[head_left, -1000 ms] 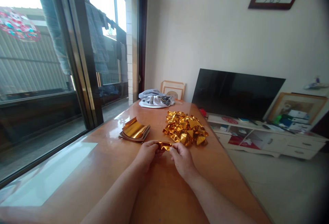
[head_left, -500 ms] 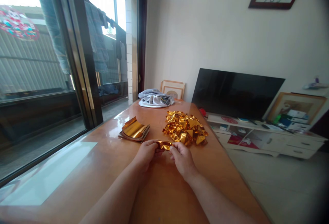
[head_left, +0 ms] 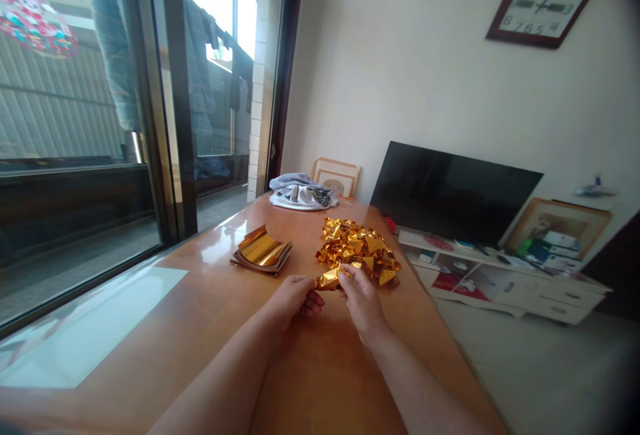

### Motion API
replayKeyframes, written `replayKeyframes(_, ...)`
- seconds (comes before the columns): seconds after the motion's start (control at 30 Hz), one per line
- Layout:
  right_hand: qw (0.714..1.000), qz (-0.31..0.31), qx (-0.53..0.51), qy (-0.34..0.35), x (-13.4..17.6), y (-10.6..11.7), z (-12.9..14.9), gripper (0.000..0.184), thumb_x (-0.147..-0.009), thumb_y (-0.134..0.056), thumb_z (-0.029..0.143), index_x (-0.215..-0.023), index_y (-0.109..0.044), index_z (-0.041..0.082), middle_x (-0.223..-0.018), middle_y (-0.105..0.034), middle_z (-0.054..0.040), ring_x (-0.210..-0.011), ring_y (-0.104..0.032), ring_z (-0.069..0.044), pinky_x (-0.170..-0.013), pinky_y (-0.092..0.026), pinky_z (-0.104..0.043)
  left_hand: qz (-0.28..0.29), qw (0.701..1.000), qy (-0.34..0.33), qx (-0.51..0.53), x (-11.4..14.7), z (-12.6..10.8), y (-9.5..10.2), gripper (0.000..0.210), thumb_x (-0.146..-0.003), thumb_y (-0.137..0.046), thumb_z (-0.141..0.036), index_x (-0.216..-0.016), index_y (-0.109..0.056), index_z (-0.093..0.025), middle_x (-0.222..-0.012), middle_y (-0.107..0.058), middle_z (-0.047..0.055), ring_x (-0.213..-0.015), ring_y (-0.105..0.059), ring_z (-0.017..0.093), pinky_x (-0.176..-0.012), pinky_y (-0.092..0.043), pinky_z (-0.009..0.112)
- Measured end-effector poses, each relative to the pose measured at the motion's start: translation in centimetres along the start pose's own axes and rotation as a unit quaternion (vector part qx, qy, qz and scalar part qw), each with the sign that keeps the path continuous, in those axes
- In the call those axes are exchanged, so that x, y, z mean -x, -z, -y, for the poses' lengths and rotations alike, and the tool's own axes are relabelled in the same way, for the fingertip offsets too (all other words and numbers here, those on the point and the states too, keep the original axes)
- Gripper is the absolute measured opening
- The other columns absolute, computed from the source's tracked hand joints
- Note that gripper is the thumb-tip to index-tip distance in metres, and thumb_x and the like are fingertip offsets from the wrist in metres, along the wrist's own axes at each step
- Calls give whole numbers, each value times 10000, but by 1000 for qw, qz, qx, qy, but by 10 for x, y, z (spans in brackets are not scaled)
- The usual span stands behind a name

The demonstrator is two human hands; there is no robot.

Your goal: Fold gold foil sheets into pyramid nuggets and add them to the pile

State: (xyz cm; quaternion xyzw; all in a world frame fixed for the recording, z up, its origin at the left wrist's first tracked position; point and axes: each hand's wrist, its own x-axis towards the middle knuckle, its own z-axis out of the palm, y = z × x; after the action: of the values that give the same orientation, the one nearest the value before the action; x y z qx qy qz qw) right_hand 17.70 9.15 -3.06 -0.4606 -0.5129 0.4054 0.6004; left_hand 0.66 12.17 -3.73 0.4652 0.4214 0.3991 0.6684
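Between both hands is a folded piece of gold foil paper [head_left: 329, 279], held just above the table. My left hand [head_left: 296, 296] pinches its left end with thumb and forefinger, the other fingers curled beneath. The right end sits in the grip of my right hand [head_left: 361, 302], thumb on the near side. Right behind lies a pile of folded gold foil pieces [head_left: 357, 245], several of them pointed in shape. To the left is a stack of flat gold foil sheets [head_left: 261, 252], its top sheet curling up at the back.
All this rests on a shiny brown wooden table [head_left: 210, 342]. Folded cloth [head_left: 303, 194] lies at its far end, with a picture frame [head_left: 337, 176] behind. A white sheet or bright patch [head_left: 105, 328] is at left. A television [head_left: 450, 192] stands on a cabinet [head_left: 525, 288] to the right.
The foil piece has shifted slightly right and tilted, its right end now higher. My right hand has risen a little with it. The camera view has turned slightly.
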Motion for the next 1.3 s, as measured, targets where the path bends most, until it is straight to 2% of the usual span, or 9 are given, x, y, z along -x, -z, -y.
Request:
replayKeyframes(0.1,1000,11,-6,-20,-1,1,5,450,-831,-688,542,-1140,-680,215,-754,-615,0,-632,-499,-128,-511,-337,-229,13,1000,3,-2,-2,0,-1,304,-801,-576,-345,-909,-727,-104,-662,-711,93,-503,-617,156,-487,-417,238)
replayKeyframes(0.27,999,11,-21,-49,-4,1,6,359,-840,-685,527,-953,-683,187,-614,-553,31,-487,-384,-82,-449,-245,-219,24,999,-12,19,-2,-2,-1,431,-865,-558,-501,-888,-736,-109,-735,-726,101,-570,-634,157,-540,-438,251)
replayKeyframes(0.43,994,9,-69,-79,-11,5,-1,333,-801,-717,521,-826,-633,200,-596,-551,31,-472,-401,-87,-450,-270,-225,78,993,-70,56,3,-7,-4,462,-834,-678,-556,-1045,-713,-146,-879,-745,92,-714,-661,148,-674,-482,254)
replayKeyframes(0.5,991,27,-92,-89,-11,6,1,296,-790,-724,481,-857,-640,205,-611,-567,26,-485,-421,-95,-458,-287,-227,90,991,-79,66,4,-8,-4,462,-819,-715,-537,-1065,-697,-147,-868,-738,87,-706,-653,138,-681,-479,252)
replayKeyframes(0.6,988,69,-97,-94,-9,7,12,283,-787,-717,379,-1005,-664,208,-665,-601,18,-515,-448,-97,-483,-313,-224,90,989,-83,83,3,-9,-4,456,-827,-711,-541,-1040,-684,-138,-842,-729,88,-684,-645,133,-673,-476,254)
replayKeyframes(0.77,992,94,-29,-76,-6,7,27,375,-798,-714,362,-1129,-640,203,-712,-620,12,-538,-454,-93,-503,-323,-221,98,985,-93,104,1,-8,-3,453,-853,-669,-567,-998,-673,-138,-853,-727,100,-680,-648,138,-660,-473,256)
replayKeyframes(1.07,997,45,43,-41,-1,0,25,370,-812,-718,453,-1064,-614,203,-685,-595,21,-546,-462,-105,-495,-324,-227,89,987,-106,78,5,-11,-4,490,-822,-674,-618,-943,-656,-144,-823,-709,85,-662,-611,131,-611,-419,242)
replayKeyframes(1.17,999,23,36,-28,2,-4,24,331,-834,-705,454,-1022,-612,198,-681,-583,21,-566,-471,-111,-501,-333,-225,80,987,-122,69,9,-12,-6,478,-788,-745,-553,-1041,-636,-162,-894,-710,75,-736,-621,136,-647,-431,243)
replayKeyframes(1.3,1000,-1,22,-20,5,-9,23,300,-830,-709,432,-997,-607,205,-709,-595,16,-582,-479,-114,-504,-340,-223,70,984,-143,84,10,-11,-10,573,-713,-840,-427,-1166,-567,-207,-1056,-699,68,-873,-641,161,-692,-449,252)
